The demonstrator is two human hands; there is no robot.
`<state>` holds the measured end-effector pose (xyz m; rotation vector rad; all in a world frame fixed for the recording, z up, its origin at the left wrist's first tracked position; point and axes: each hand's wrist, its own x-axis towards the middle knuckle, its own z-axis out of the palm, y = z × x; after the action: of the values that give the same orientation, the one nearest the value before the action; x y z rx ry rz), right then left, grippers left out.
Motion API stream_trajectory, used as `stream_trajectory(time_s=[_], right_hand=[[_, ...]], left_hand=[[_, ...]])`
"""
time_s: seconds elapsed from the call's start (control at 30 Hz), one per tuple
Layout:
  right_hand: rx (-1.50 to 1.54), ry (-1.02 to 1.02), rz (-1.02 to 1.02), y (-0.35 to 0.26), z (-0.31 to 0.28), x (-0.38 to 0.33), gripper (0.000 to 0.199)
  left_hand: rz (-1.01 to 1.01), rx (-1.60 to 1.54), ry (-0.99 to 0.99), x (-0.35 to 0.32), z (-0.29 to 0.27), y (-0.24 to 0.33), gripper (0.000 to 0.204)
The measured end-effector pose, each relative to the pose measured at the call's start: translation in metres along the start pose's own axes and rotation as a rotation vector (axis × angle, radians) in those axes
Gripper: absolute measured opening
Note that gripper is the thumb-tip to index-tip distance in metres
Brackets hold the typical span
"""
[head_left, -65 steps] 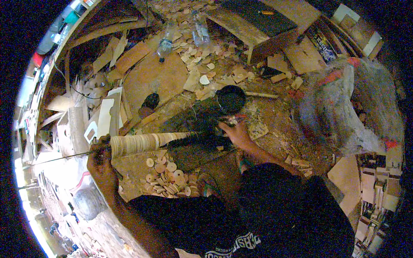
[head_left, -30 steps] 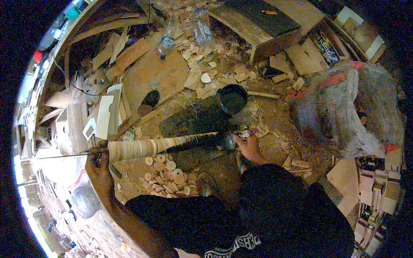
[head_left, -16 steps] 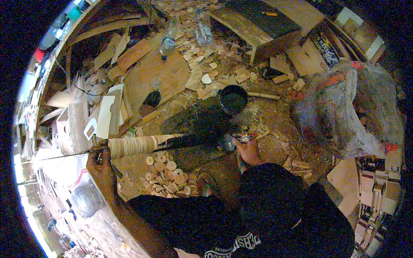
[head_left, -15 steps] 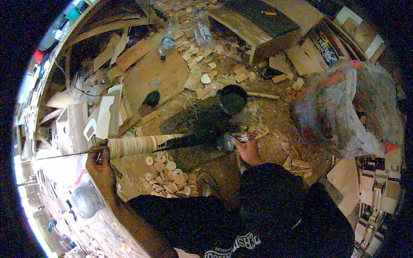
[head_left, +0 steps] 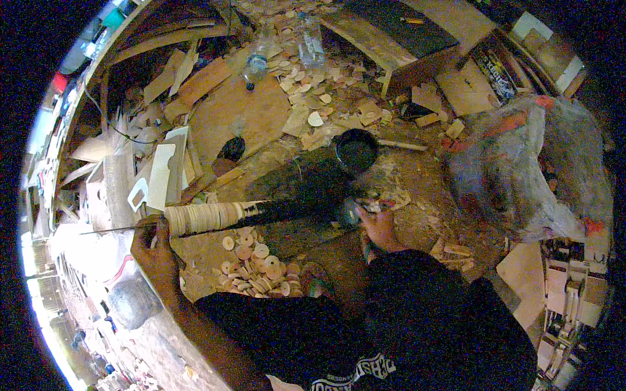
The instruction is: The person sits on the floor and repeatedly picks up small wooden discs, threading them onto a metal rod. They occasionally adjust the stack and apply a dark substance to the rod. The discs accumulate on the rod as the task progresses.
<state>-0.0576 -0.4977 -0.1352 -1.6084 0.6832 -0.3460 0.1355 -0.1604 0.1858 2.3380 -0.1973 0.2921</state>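
Note:
My left hand [head_left: 152, 242] is closed round a thin rod [head_left: 107, 231] at the left end of a row of pale wooden discs [head_left: 205, 217]. The discs sit threaded side by side on the rod, packed close together. At its right end the row meets a long dark part [head_left: 287, 210], whose details are lost in shadow. My right hand [head_left: 383, 228] is at the far end of this dark part, fingers curled at a greyish object too dim to name. Below the row lies a heap of loose discs with centre holes [head_left: 261, 270].
A black round bowl [head_left: 356, 150] stands beyond the dark part, a stick beside it. Farther off are clear plastic bottles [head_left: 312, 49], scattered wood discs [head_left: 315, 118] and board offcuts [head_left: 199, 81]. A translucent plastic bag [head_left: 508, 163] lies at the right, wooden pieces [head_left: 574, 287] nearer.
Less of the rod sticks out left of my left hand. The row's right end now stops farther left, and the discs look more tightly packed. My right hand has barely moved.

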Motion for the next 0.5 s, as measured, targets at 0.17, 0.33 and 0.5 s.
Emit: stream_trajectory(time_s=[0.17,0.33,0.5], right_hand=[[-0.021,0.089,-0.176,-0.006,0.037,0.047,0.03],[-0.173,0.107,-0.086,0.013,0.015,0.019,0.032],[-0.38,0.002,-0.111,-0.018,0.005,0.015,0.031]], left_hand=[[0.047,0.06,0.038,-0.001,0.001,0.01,0.01],[-0.009,0.01,0.098,-0.004,0.007,0.015,0.01],[0.03,-0.034,0.142,-0.001,0.019,0.023,0.01]])
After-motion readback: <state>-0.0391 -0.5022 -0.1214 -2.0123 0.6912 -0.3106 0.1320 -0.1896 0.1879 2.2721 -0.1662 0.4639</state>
